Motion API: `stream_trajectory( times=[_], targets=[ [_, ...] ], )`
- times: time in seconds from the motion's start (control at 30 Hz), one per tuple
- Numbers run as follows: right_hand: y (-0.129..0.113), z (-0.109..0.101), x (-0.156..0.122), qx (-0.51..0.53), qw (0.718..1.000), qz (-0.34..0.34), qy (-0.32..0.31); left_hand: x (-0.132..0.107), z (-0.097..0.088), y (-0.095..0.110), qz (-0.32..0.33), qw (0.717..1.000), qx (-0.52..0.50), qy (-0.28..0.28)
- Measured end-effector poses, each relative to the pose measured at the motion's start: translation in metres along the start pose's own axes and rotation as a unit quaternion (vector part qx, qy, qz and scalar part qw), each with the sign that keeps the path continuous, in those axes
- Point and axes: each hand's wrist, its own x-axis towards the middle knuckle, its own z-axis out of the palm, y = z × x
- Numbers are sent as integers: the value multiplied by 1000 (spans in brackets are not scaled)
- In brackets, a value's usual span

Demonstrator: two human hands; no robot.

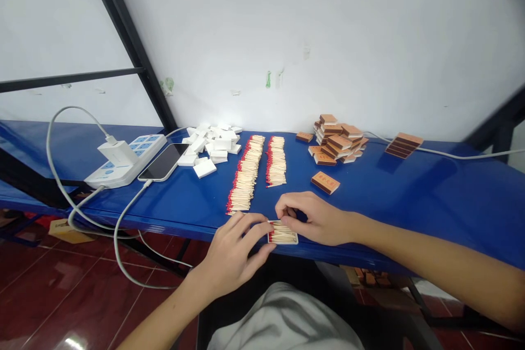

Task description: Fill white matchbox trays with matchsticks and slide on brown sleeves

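A small white matchbox tray [283,233] filled with red-tipped matches lies at the near edge of the blue table [430,197]. My left hand [232,254] pinches the tray's left end between fingers and thumb. My right hand [314,219] rests on the tray's right side, fingers curled and pressing on the matches. Two long rows of loose matches [246,172] [276,160] lie just beyond the hands. One brown matchbox sleeve [325,182] lies alone to the right of the rows.
A pile of empty white trays [211,145] sits at the back left, next to a phone [163,162] and a white power strip [125,161] with charger and cables. Heaps of brown sleeves [338,141] [404,145] stand at the back right. Red tiled floor lies below.
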Motion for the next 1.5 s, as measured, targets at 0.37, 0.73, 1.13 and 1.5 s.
stream_trajectory(
  times=[0.37,0.73,1.13,1.5],
  targets=[
    [-4,-1,-1,-32,999,-4,-8,2,1,0,6,1000,-9,0],
    [-4,1,-1,-54,998,17,-8,1,1,-1,9,1000,-13,2],
    [15,-1,1,-174,975,99,99,0,2,-2,15,1000,-6,5],
    [22,-6,1,-261,953,146,43,1,2,0,11,1000,-5,-11]
  ],
)
